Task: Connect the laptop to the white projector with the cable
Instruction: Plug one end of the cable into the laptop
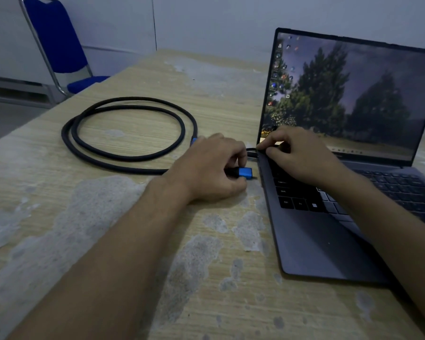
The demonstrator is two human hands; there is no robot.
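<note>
- While the worn wooden counter (108,217) fills most of the view, no white projector shows anywhere on it.
- Right of centre stands the laptop (329,241), lid open, screen lit.
- Left of it the black cable (123,157) lies coiled.
- Resting on the laptop's far left corner, the right hand (302,155) has curled fingers that hold nothing visible.
- Closed around the blue plug (244,173), the left hand (206,168) is nearer; the plug's long axis points right, just beside the laptop's left edge.
</note>
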